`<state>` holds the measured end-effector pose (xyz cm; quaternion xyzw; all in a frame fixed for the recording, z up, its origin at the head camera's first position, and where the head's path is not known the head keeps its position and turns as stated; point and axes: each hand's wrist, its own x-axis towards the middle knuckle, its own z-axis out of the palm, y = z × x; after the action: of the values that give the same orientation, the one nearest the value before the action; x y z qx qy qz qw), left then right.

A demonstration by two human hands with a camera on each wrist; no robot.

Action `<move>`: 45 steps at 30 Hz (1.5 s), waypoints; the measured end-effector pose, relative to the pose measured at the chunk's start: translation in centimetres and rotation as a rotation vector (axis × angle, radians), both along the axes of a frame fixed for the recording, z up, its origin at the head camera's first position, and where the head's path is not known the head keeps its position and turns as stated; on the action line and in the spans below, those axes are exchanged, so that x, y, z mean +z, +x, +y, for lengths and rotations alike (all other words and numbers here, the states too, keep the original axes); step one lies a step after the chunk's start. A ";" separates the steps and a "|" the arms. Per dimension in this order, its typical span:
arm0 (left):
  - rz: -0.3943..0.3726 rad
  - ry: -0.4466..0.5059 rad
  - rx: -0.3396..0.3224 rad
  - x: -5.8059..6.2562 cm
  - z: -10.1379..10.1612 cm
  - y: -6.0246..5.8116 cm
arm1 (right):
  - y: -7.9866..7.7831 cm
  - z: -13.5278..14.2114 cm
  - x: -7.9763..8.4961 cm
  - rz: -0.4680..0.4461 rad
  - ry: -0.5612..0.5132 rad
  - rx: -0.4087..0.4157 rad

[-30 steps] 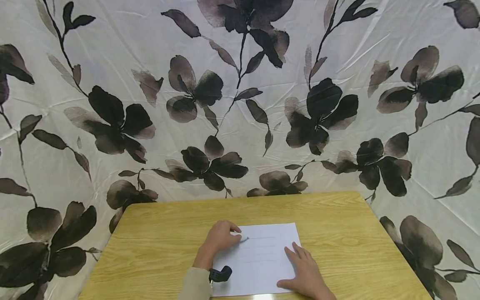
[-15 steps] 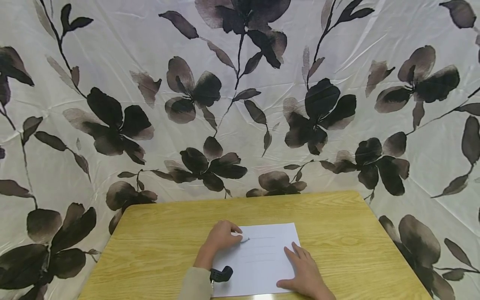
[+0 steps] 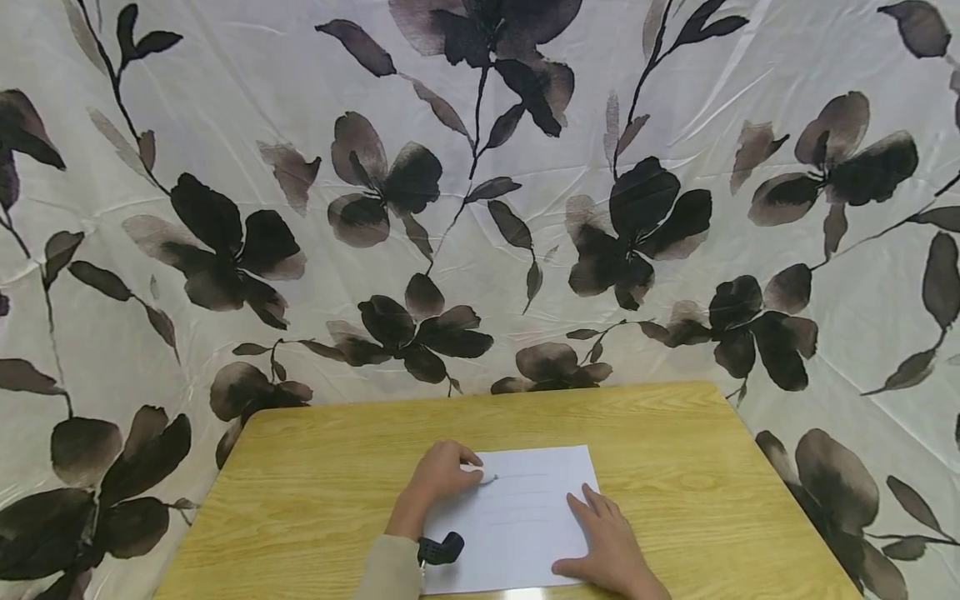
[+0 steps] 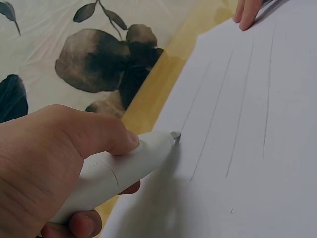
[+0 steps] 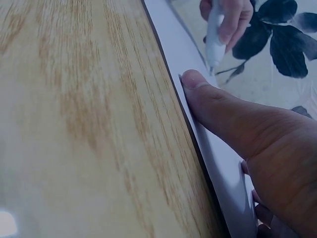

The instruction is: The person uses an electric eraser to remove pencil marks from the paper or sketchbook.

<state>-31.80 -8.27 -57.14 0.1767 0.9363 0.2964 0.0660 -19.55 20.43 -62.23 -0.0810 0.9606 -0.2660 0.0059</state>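
Note:
My left hand (image 3: pixel 441 473) grips a thick white pen-shaped tool (image 4: pixel 131 158) with a small grey tip; its exact kind is unclear. In the left wrist view the thumb lies along the top of the barrel and fingers curl beneath. The tip is at the near end of the outermost of several thin grey lines (image 4: pixel 239 116) drawn on a white sheet of paper (image 3: pixel 517 550). Whether it touches the paper I cannot tell. My right hand (image 3: pixel 609 542) rests with spread fingers on the sheet's right side, its thumb (image 5: pixel 198 87) flat near the front edge.
The paper lies on a yellow wood-grain table (image 3: pixel 300 492). A black band with a dark device (image 3: pixel 442 548) sits on the left wrist, above the sheet. Behind the table hangs a pale cloth with dark flowers (image 3: pixel 525 250).

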 end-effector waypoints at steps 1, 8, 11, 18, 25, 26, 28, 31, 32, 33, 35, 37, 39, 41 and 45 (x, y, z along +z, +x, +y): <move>0.001 0.003 -0.002 0.0 0.0 0.0 | 0.0 0.0 0.0 -0.003 0.004 -0.001; 0.001 0.008 0.007 0.3 0.0 -0.2 | 0.0 -0.1 0.4 -0.011 0.004 -0.003; 0.000 0.001 -0.002 0.1 0.1 -0.4 | 0.0 -0.2 0.7 -0.010 0.002 0.002; -0.001 -0.001 -0.002 -0.2 0.2 -0.4 | 0.1 -0.3 0.8 -0.009 0.000 0.008; -0.005 -0.003 0.004 0.0 0.2 -0.2 | 0.0 -0.1 0.5 -0.005 -0.001 0.003; -0.009 -0.002 0.002 0.0 0.3 -0.1 | 0.0 -0.1 0.5 -0.004 -0.003 0.004; -0.017 0.003 -0.001 0.0 0.3 -0.1 | 0.0 -0.1 0.4 -0.002 -0.008 0.007; -0.016 0.004 0.001 -0.1 0.2 -0.1 | 0.1 -0.1 0.4 0.000 -0.014 0.013; -0.014 0.001 0.003 -0.2 0.2 -0.1 | 0.1 -0.1 0.4 0.000 -0.016 0.014; -0.011 0.000 0.005 -0.2 0.1 -0.1 | 0.1 -0.1 0.4 -0.001 -0.018 0.014; -0.003 0.001 0.008 -0.3 0.0 -0.2 | 0.0 -0.1 0.3 -0.003 -0.012 0.015; -0.002 0.001 0.014 -0.4 -0.1 -0.2 | 0.0 -0.1 0.3 -0.005 -0.008 0.014; 0.000 0.003 0.016 -0.4 -0.1 -0.2 | 0.0 -0.2 0.3 -0.007 -0.002 0.014; -0.002 0.007 0.014 -0.4 0.0 -0.2 | 0.0 -0.2 0.3 -0.010 0.000 0.013; -0.017 0.007 0.011 -0.3 0.2 -0.1 | 0.0 -0.2 0.2 -0.012 0.004 0.007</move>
<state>-31.85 -8.04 -57.49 0.1694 0.9356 0.3014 0.0716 -19.58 20.22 -62.00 -0.0824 0.9607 -0.2646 0.0128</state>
